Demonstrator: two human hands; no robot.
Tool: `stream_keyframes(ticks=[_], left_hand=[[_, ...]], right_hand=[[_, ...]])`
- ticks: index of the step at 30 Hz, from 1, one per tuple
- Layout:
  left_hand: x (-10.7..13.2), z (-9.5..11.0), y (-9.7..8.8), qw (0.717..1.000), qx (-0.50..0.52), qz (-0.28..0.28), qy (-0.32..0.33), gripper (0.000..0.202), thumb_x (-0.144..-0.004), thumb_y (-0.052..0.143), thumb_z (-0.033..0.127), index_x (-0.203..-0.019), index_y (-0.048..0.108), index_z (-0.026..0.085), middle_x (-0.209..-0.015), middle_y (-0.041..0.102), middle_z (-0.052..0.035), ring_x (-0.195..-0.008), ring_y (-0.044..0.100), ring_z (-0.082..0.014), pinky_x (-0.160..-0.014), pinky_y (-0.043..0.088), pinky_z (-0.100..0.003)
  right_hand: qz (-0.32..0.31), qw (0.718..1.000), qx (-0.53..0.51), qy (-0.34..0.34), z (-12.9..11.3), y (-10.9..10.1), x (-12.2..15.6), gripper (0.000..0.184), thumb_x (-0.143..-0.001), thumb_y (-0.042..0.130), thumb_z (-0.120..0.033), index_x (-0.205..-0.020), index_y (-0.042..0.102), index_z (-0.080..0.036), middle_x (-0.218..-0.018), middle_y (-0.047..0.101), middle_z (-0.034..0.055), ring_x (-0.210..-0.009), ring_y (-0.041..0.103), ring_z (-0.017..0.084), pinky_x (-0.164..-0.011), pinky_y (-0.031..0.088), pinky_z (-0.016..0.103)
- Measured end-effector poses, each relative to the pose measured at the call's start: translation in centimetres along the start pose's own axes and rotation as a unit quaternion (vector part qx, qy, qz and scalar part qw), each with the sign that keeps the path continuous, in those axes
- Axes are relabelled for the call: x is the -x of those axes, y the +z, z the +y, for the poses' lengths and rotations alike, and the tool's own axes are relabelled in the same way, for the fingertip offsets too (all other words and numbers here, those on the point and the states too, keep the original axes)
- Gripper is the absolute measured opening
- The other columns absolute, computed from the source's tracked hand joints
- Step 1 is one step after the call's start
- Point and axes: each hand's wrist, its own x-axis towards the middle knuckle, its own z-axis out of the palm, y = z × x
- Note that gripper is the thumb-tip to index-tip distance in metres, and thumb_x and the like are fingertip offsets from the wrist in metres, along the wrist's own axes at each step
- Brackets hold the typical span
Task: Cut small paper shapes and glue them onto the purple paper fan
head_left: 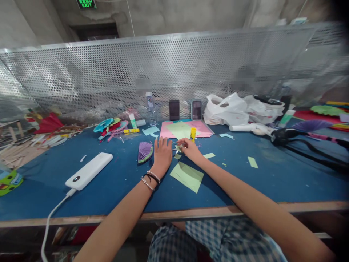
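Hands: left hand spread flat, right hand pinching one green scrap; one purple fan nearby.

One camera, worn on the head
It looks forward and down over the blue table, close to the left hand and right hand; a metal wall stands behind.

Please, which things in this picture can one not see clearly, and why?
Head view, the only one:
- Right hand: its fingers pinch a green scrap; any tool with it is too small to tell.
- Two dark upright panels: fronts blurred.
- White cable from the power bank: cut off by the bottom edge.
- Things behind the perforated screen: veiled by its mesh.
- Green sign: cut by the top edge.
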Motion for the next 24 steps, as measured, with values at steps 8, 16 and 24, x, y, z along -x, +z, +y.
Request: stream_keyframes(ticks=[8,16,24], left_hand=[[-1.9,-2.1,-0.4,0.671,0.683,-0.045,-0.285,0.029,-0.079,0.048,0.029,-0.1,0.061,0.014,-0.096,0.066,-0.0109,-0.089,0.063,-0.0205,-0.088,0.044,-0.038],[-1.3,-1.4,-0.8,0.69,0.659,-0.08,-0.287,0.034,-0.074,0.057,0.037,-0.1,0.063,0.016,-0.101,0.065,-0.0097,-0.087,0.06,-0.019,-0.074,0.045,-0.029],[-1.0,-0.7,-0.7,0.742,0.613,-0.082,-0.26,0.038,-0.071,0.062,0.039,-0.102,0.065,0.017,-0.097,0.065,-0.0081,-0.078,0.059,-0.0153,-0.064,0.042,-0.024]], right_hand=[[0.007,0.969,-0.216,0.123,-0.8,-0.7,0.0,0.024,-0.058,0.062,-0.015,-0.082,0.058,-0.018,-0.081,0.058,-0.0005,-0.067,0.054,0.01,-0.054,0.043,0.021],[-0.108,0.887,-0.414,0.17,-1.6,-1.1,0.4,0.031,-0.059,0.065,-0.008,-0.087,0.064,-0.021,-0.083,0.063,-0.0007,-0.072,0.057,0.009,-0.061,0.045,0.021],[-0.197,0.841,-0.479,0.157,-2.2,-1.6,0.7,0.039,-0.068,0.06,-0.006,-0.105,0.062,-0.019,-0.09,0.063,0.0014,-0.075,0.056,0.008,-0.069,0.043,0.02]])
